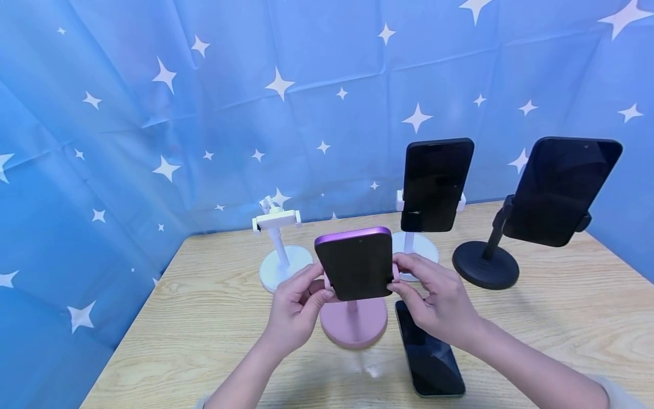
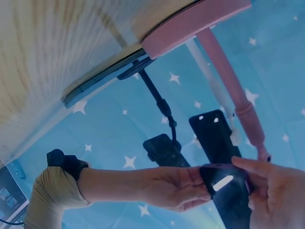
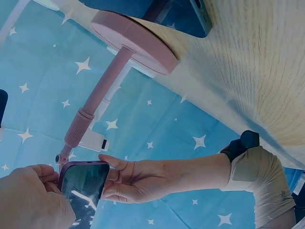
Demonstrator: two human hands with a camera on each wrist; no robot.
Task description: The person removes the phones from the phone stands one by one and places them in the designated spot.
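Observation:
A purple-edged smartphone sits in the clamp of a pink phone stand, its dark screen facing me. My left hand grips the phone's lower left side, thumb at the front corner and fingers reaching behind. On the opposite side, my right hand pinches the lower right edge beside the pink clamp arm. The stand's pink pole rises from its round base in the right wrist view. Under my right hand, another dark smartphone lies flat on the table.
At the back left stands a white phone stand with no phone. Behind my right hand, a second white stand bears a black phone. A black stand at the right holds another phone. A starry blue curtain hangs behind the wooden table.

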